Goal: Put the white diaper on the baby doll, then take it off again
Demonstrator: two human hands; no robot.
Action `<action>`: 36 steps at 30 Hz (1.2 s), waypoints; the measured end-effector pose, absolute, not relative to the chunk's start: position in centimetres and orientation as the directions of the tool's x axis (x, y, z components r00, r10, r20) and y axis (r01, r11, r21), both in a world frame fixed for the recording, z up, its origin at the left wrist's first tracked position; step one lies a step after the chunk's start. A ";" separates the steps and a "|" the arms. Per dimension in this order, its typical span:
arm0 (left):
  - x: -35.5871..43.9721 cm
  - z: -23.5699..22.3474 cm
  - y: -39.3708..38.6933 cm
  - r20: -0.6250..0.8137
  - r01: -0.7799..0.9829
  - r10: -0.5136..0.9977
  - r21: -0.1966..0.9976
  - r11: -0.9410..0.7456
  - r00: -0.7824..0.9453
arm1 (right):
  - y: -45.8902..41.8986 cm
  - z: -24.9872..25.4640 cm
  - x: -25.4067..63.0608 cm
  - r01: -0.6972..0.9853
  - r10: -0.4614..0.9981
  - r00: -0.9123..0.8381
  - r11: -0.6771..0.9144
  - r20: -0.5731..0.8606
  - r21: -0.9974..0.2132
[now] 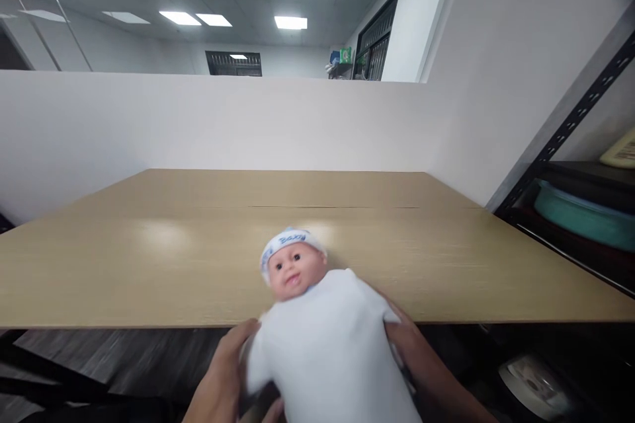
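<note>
A baby doll (296,271) with a white-and-blue cap lettered "Baby" leans at the table's near edge, its face toward me and its head tilted to the left. A plain white shirt (332,344) covers its body and runs out of the bottom of the view. My left hand (228,363) is closed at the sleeve on the left, thumb along the side and fingertips partly under the cloth. My right hand (401,330) reaches behind the doll on the other side, at the right sleeve. The doll hides most of that hand's fingers.
A wooden table (149,264) spans the view, with a white partition (278,122) behind it. To the right stands a dark metal shelf (570,122) holding a teal basin (585,218). Below the table's right side sits a blurred white round object (533,383).
</note>
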State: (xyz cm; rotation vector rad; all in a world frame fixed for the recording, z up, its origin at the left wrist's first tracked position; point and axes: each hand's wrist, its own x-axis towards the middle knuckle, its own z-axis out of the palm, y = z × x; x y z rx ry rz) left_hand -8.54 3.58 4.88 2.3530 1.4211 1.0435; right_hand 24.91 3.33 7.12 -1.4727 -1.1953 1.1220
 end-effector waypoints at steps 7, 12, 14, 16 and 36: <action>-5.1 9.0 10.3 0.080 0.586 0.868 0.707 -0.396 0.489 | 6.9 8.7 28.7 0.182 0.991 0.084 -0.119 -0.105 -0.976; -5.7 9.3 13.2 0.031 0.624 0.861 0.676 -0.392 0.507 | 7.0 7.4 32.8 0.599 1.000 0.018 -0.027 -0.020 -0.800; -6.0 9.4 14.2 0.021 0.657 0.866 0.642 -0.395 0.500 | 6.9 7.1 33.7 0.687 1.000 0.007 0.010 0.020 -0.727; -6.4 9.4 15.1 0.022 0.715 0.883 0.577 -0.395 0.470 | 6.9 6.8 34.4 0.736 0.998 0.001 0.036 0.055 -0.676; -6.2 6.4 36.8 0.239 0.819 0.831 0.176 -0.546 0.503 | 26.8 2.4 38.5 0.846 0.959 -0.062 0.197 0.277 -0.495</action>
